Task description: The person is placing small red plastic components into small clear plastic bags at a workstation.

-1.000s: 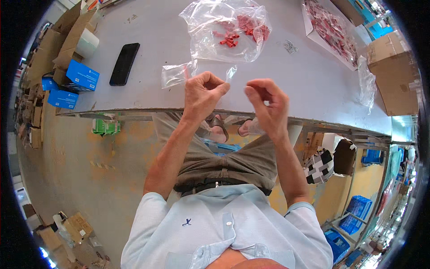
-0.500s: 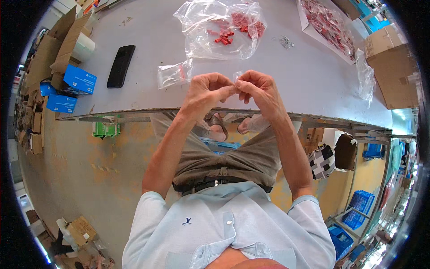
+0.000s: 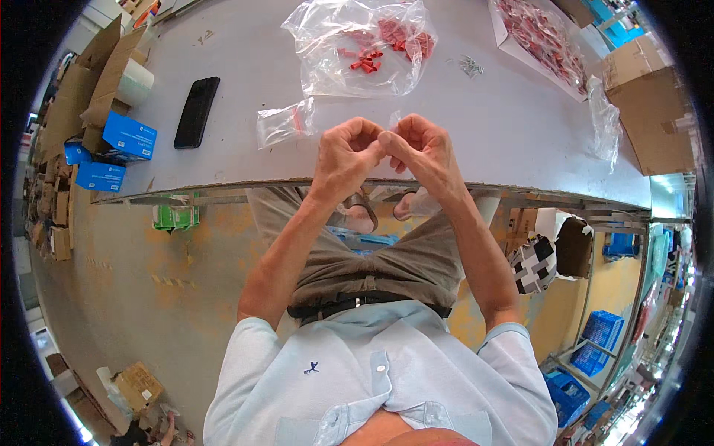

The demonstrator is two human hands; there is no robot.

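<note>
Head view: grey table fills the upper half; work sits at the person's edge of it.
Brown carton: far right.
Large clear bag: beyond the hands, loose red pieces inside.
White box: right of that, packed with red-filled packets.
Left hand: thumb and forefinger pinched together, apparently on the film.
Right hand: was clear of the left a second ago, now fingertips touch it. Reads as two-handed work on one small piece. Can't tell if its own pinch is closed on anything.
Phone: lying flat, left.
Flat clear bag: just beside left hand, red strip across it.
Metal bits: loose pile near large bag.
Small clear film: pokes up at the fingertips, mostly hidden.
</note>
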